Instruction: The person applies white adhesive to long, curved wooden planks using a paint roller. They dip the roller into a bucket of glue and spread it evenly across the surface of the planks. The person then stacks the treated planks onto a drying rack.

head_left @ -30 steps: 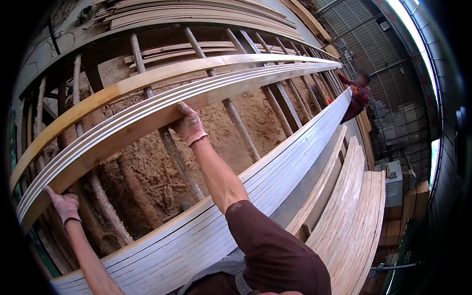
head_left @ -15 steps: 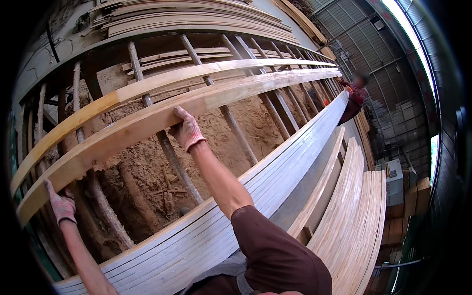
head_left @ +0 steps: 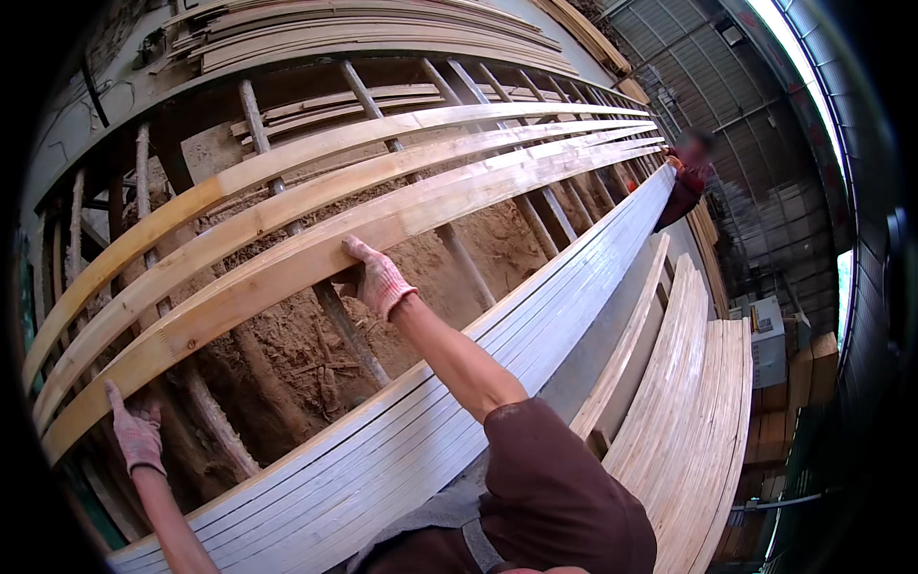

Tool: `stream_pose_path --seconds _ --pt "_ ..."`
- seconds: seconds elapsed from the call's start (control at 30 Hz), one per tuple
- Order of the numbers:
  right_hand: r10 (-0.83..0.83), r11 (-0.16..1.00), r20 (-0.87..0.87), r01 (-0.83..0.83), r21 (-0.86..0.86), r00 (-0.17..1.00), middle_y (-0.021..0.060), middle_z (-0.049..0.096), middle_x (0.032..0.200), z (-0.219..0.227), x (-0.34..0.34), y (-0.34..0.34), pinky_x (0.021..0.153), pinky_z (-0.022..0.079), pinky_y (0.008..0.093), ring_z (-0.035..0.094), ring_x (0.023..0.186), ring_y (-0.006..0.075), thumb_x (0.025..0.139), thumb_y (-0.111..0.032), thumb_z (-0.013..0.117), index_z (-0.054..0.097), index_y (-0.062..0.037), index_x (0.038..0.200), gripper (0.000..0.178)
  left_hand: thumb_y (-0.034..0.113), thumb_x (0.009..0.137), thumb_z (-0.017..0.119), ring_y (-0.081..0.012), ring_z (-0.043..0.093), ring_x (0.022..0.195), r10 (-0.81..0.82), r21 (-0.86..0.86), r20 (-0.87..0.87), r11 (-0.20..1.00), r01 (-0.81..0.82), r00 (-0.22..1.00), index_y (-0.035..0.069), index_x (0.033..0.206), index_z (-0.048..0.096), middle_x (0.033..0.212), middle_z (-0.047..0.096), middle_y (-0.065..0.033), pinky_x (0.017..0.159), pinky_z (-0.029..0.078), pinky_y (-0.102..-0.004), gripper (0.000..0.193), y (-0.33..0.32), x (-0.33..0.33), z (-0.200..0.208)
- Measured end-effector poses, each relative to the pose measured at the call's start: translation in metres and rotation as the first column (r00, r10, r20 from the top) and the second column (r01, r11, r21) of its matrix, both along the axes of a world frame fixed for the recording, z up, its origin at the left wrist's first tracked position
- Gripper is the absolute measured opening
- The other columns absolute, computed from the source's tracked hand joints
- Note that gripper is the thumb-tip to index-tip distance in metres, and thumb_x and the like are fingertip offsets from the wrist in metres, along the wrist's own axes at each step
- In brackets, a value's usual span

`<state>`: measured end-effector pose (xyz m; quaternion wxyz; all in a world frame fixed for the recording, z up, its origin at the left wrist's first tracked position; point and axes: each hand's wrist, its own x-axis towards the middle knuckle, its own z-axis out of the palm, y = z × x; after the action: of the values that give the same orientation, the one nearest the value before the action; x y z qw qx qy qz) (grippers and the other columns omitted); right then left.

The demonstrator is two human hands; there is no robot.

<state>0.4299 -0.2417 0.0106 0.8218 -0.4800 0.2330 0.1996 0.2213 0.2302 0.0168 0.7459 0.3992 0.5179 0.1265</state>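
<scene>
My right hand (head_left: 377, 277), in a pink-and-white knit glove, grips the near edge of a long pale wooden plank (head_left: 206, 308), thumb on its face and fingers underneath. Farther left along the same edge is my left hand (head_left: 137, 428), gloved alike, with a fingertip on the plank and its other fingers partly hidden. One or more boards seem to lie against this plank's far side. Beyond it, two separate planks, a middle plank (head_left: 201, 235) and a far plank (head_left: 197, 198), lie across the bars of a rack (head_left: 258, 129).
Close to my body runs a stack of white-faced boards (head_left: 382, 450). More pale boards (head_left: 679, 383) are stacked at the right. Another person (head_left: 685, 177) stands at the far end of the planks. Sawdust (head_left: 459, 225) covers the ground under the rack; lumber (head_left: 382, 38) lies behind it.
A middle plank now lies apart between the far plank and the one in my hands. Both my hands have shifted slightly right and toward me with the near plank.
</scene>
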Motion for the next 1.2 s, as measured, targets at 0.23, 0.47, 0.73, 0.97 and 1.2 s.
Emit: stream_pose_path --seconds 0.23,0.47,0.73,0.97,1.2 --pt "0.214 0.958 -0.312 -0.261 -0.118 0.926 0.0105 0.067 0.104 0.053 -0.049 -0.015 0.078 0.050 0.0416 0.062 0.088 0.0254 0.100 -0.046 0.062 0.062 -0.0086 0.115 0.041 0.059 0.101 0.056 -0.0334 0.063 0.108 -0.217 -0.092 -0.025 0.972 0.214 0.976 0.007 0.143 0.047 0.127 0.059 -0.0240 0.078 0.057 -0.0388 0.068 0.003 -0.081 0.004" --pt "0.158 0.981 0.024 -0.154 -0.115 0.987 0.0033 0.069 0.081 -0.002 -0.010 -0.025 0.050 0.044 0.0309 0.064 0.065 0.0159 0.098 -0.029 0.070 0.066 -0.0132 0.100 0.016 0.041 0.104 0.057 -0.0363 0.064 0.111 -0.124 -0.035 0.219 0.990 0.135 0.968 0.003 0.134 0.053 0.126 0.060 -0.0213 0.095 0.057 -0.0483 0.049 -0.028 0.002 0.014" --pt "0.270 0.899 -0.168 -0.310 -0.310 0.948 -0.0038 0.056 0.071 0.031 -0.048 -0.014 0.047 0.039 0.0275 0.052 0.057 0.0106 0.100 -0.038 0.067 0.062 -0.0193 0.094 0.020 0.033 0.103 0.057 -0.0139 0.057 0.058 -0.817 -0.402 -0.056 0.545 0.736 0.574 0.006 0.088 0.063 0.068 0.060 -0.0054 0.048 0.046 -0.0266 0.031 -0.018 -0.070 0.084" --pt "0.227 0.943 -0.079 -0.240 -0.232 0.971 -0.0063 0.055 0.067 -0.002 0.075 0.026 0.046 0.044 0.0203 0.050 0.053 0.0066 0.105 -0.027 0.061 0.061 -0.0183 0.089 0.018 0.037 0.102 0.058 -0.0108 0.069 0.080 -0.764 0.197 -0.359 0.499 0.844 0.536 0.007 0.112 0.071 0.091 0.071 -0.0056 0.066 0.057 -0.0256 0.033 -0.036 -0.095 0.206" --pt "0.421 0.879 0.083 -0.429 0.209 0.903 0.0225 0.047 0.145 -0.028 0.200 0.064 0.107 0.044 0.0434 0.045 0.133 0.0355 0.109 -0.042 0.043 0.041 -0.0063 0.146 0.051 0.014 0.084 0.065 -0.0237 0.072 0.101 -0.337 0.426 -0.904 -0.637 0.642 0.265 0.016 0.103 0.076 0.121 0.067 -0.0094 0.081 0.061 -0.0335 0.022 -0.057 -0.141 0.198"
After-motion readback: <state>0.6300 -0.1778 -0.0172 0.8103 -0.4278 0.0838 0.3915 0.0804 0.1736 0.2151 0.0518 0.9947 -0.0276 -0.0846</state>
